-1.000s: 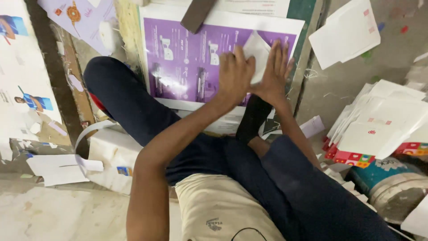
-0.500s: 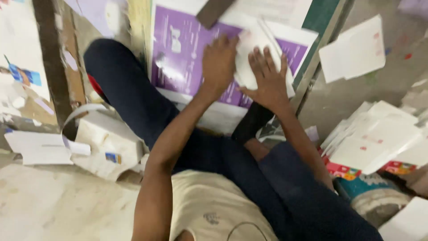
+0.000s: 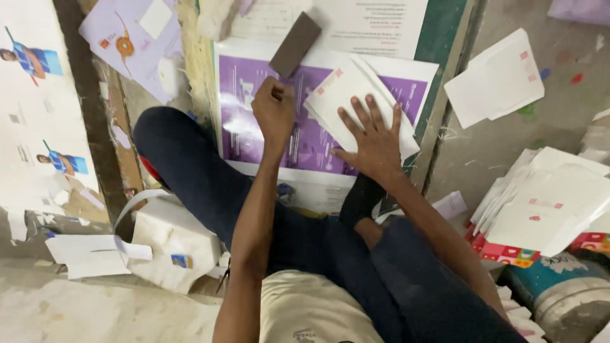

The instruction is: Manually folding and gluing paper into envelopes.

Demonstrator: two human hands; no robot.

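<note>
On the floor: a person is sitting with legs folded before a purple printed sheet (image 3: 298,136).
Right hand (image 3: 375,143): lying flat, fingers spread, pressing on a fanned stack of white envelopes (image 3: 346,95) on that sheet.
Left hand (image 3: 274,111): curling into a fist just beside the stack; what it is holding cannot be told.
Nearby: a dark block (image 3: 295,44) is lying above the fist.

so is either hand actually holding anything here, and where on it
Neither grips anything. The right hand lies flat, fingers spread, pressing the near end of the fanned white envelopes. The left hand is a closed fist beside them; anything inside it cannot be told.
</note>
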